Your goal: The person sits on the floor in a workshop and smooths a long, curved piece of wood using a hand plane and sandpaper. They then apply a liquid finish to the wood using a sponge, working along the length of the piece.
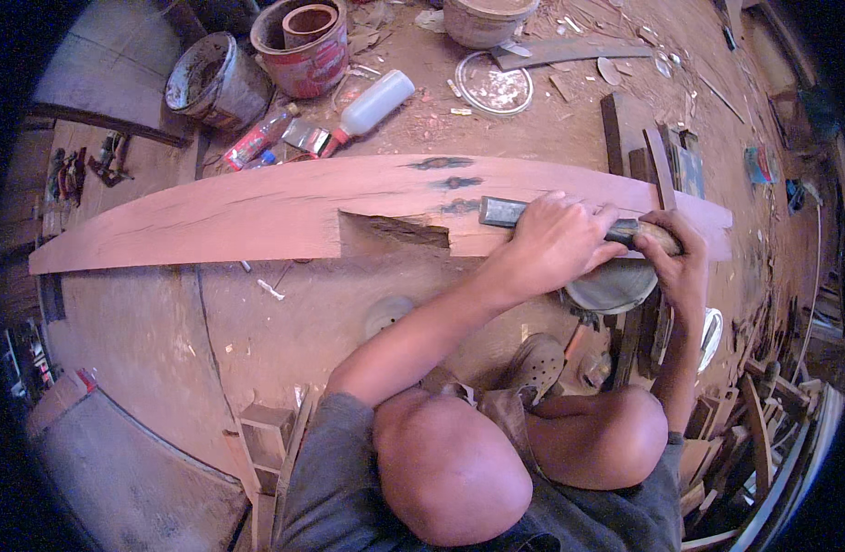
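A long pinkish wooden board (257,216) lies across the view, with dark knots and a ragged cut-out (385,230) at its near edge. On the right half of the board lies a wide-bladed chisel (502,212), its blade end pointing left, toward the knots. My left hand (560,239) is closed over the chisel where blade meets handle, fingers pressing it against the wood. My right hand (680,258) wraps the rear of the chisel handle. Part of the blade and handle is hidden under my left hand.
Beyond the board are buckets (303,60), a white bottle with a red cap (376,103), a paintbrush (307,138) and a round lid (494,85). Dark offcuts (615,133) stand at the right. My bent knees are close in front, above a shoe (537,363).
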`<act>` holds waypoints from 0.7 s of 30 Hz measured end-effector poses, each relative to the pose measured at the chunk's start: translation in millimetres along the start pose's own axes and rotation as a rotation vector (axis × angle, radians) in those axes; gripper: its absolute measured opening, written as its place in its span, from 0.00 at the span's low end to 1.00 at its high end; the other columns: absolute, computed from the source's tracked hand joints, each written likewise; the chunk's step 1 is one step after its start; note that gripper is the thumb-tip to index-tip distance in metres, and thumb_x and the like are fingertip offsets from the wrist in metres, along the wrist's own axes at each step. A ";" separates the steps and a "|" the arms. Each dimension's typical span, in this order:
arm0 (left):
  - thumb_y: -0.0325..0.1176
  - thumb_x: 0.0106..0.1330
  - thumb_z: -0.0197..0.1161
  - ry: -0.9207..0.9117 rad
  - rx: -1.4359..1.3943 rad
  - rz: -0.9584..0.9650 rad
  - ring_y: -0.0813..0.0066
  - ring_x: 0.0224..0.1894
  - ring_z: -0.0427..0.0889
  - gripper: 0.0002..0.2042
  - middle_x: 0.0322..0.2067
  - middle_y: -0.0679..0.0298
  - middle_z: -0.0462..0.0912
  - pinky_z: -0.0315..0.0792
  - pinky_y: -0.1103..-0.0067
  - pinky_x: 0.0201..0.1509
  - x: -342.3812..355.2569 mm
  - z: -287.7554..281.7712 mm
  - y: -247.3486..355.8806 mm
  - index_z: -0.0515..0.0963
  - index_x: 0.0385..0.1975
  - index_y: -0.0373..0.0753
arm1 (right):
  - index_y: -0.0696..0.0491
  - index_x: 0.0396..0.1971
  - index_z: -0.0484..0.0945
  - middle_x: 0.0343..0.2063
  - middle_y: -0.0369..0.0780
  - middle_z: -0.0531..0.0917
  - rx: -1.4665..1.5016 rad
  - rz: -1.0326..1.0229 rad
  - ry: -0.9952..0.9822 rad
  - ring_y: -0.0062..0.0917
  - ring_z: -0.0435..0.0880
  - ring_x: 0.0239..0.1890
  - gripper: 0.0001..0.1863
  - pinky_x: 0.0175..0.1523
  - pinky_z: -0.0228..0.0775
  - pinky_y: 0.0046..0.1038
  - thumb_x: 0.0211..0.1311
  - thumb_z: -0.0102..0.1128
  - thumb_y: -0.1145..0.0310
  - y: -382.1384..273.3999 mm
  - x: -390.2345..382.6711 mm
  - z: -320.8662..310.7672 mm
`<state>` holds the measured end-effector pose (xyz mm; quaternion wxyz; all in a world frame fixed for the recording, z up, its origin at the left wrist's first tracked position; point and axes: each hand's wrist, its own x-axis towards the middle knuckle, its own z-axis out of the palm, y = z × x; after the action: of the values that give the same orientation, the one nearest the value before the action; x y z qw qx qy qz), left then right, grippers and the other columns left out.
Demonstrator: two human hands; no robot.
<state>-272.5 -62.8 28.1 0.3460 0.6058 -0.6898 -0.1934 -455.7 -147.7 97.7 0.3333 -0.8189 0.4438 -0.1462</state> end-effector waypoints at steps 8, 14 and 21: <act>0.50 0.63 0.61 -0.058 0.002 0.000 0.52 0.38 0.83 0.19 0.33 0.52 0.84 0.75 0.63 0.43 3.3 -2.0 -0.3 0.78 0.41 0.39 | 0.60 0.34 0.80 0.33 0.43 0.82 -0.048 -0.055 -0.002 0.31 0.81 0.39 0.15 0.47 0.71 0.29 0.51 0.70 0.66 8.9 0.6 -2.3; 0.50 0.63 0.60 0.017 0.001 -0.003 0.55 0.39 0.84 0.19 0.35 0.54 0.84 0.76 0.65 0.43 -12.0 -13.7 -17.5 0.78 0.39 0.38 | 0.60 0.37 0.81 0.33 0.42 0.83 -0.132 -0.149 -0.081 0.29 0.82 0.39 0.16 0.47 0.72 0.29 0.51 0.71 0.66 -5.2 12.4 13.6; 0.49 0.64 0.60 0.082 -0.043 0.059 0.57 0.39 0.84 0.19 0.35 0.54 0.84 0.76 0.67 0.44 3.5 8.3 1.3 0.78 0.41 0.38 | 0.59 0.37 0.81 0.31 0.39 0.83 -0.082 -0.026 -0.010 0.25 0.81 0.37 0.16 0.45 0.72 0.27 0.52 0.71 0.65 9.9 2.3 -11.7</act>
<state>-279.4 -67.2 24.1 0.3925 0.5849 -0.6884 -0.1730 -466.9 -158.2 99.5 0.2998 -0.8382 0.4372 -0.1279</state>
